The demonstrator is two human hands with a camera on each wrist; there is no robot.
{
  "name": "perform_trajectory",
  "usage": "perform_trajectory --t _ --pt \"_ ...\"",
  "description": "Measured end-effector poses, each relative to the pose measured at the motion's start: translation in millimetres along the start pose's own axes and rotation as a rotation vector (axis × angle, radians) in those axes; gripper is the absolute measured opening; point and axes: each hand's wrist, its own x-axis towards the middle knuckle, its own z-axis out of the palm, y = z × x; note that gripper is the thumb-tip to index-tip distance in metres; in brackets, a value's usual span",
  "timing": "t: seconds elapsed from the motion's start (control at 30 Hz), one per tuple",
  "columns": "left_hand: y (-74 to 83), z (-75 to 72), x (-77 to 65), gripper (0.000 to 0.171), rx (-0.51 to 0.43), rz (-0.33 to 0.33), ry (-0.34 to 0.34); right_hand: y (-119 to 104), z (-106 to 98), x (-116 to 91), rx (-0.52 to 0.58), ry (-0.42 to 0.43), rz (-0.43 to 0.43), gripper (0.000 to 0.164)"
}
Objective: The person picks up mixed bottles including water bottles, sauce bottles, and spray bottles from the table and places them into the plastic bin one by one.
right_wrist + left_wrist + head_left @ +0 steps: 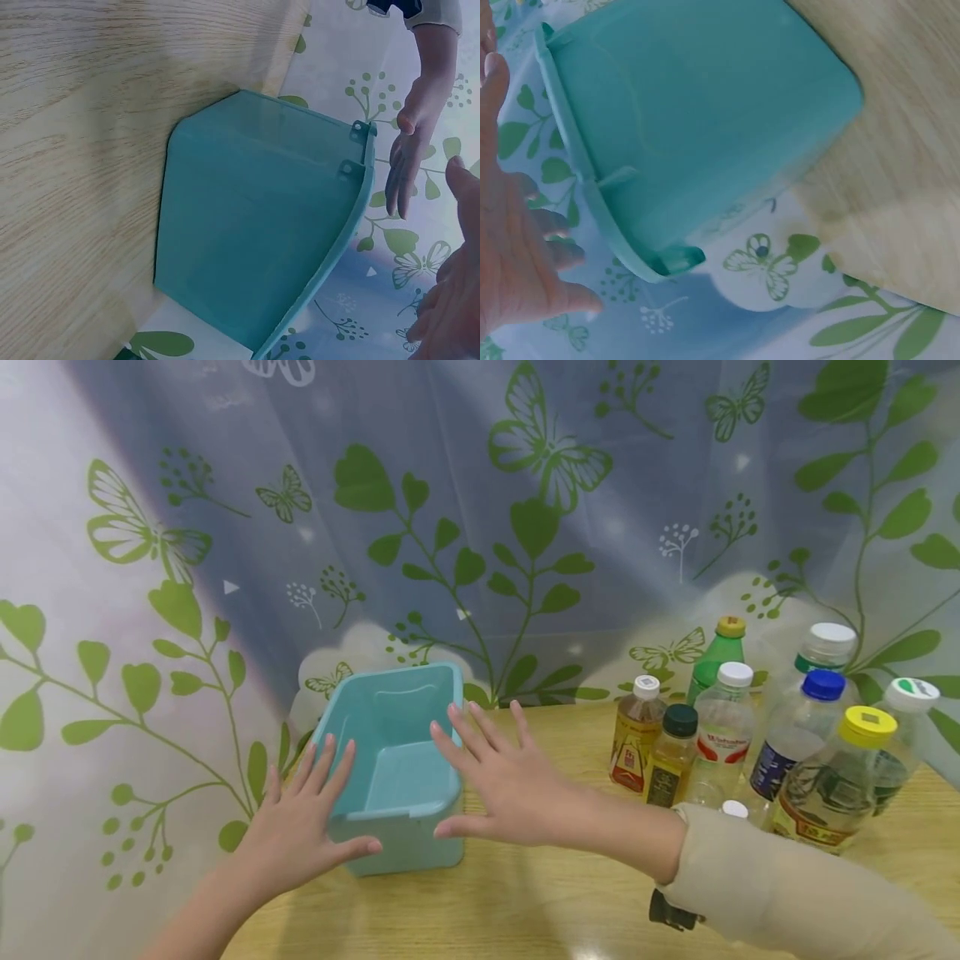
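Observation:
A teal plastic bin (405, 843) stands on the wooden table, its inside bare. Over its left rim is my left hand (296, 827), fingers straight and spread, holding nothing. My right hand (510, 781) hovers at the bin's right rim, also with spread fingers and nothing in it. In the left wrist view, the left hand (525, 262) lies beyond the rim of the bin (697, 112). The right wrist view shows the bin's outer wall (255, 210), with the right hand (454, 292) apart from its rim and the left hand (420, 124) farther up.
Several plastic bottles stand grouped at the right of the table (547, 893), among them a yellow-capped one (836, 785), a blue-capped one (798, 735) and a green one (716, 660). Behind hangs a curtain (450, 527) with leaves and butterflies.

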Motion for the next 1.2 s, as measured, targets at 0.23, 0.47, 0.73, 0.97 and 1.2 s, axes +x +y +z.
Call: perform_trajectory --t 0.23,0.47,0.73,0.97,1.2 --pt "-11.4 6.8 -5.2 0.105 0.002 0.045 0.061 -3.7 7.4 3.4 -0.016 0.039 -0.039 0.097" --pt "-23.2 13.7 -9.8 0.103 -0.053 0.029 0.076 -4.2 17.1 7.4 -0.092 0.148 -0.118 0.088" --pt "-37.6 26.0 -14.2 0.096 -0.112 0.070 0.167 2.3 38.6 15.4 -0.159 0.435 -0.247 0.079" --pt "-51.7 38.4 -16.8 0.092 -0.172 0.268 0.363 6.3 52.8 18.4 -0.201 0.484 -0.275 0.081" --pt "-63.2 46.8 -15.4 0.078 -0.301 0.481 0.486 10.0 66.2 21.6 -0.232 0.551 -0.335 0.073"
